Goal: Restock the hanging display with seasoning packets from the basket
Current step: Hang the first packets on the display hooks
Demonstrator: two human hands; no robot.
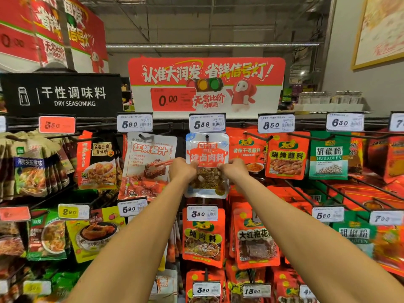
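1. Both bare arms reach up to the hanging display (240, 124); a seasoning packet (206, 165) with a clear window showing dried spices sits on its peg (206, 136) under the 5.39 price tag (207, 123).
2. The left hand (182, 169) pinches the packet's left edge at mid-height.
3. The right hand (234, 169) pinches its right edge, level with the left.
4. A white braising-sauce pouch (148, 165) hangs just left of it; orange dipping-spice packets (247, 149) hang just right.
5. Lower pegs hold orange stew-spice packets (203, 235) behind a 3.80 tag (202, 213).
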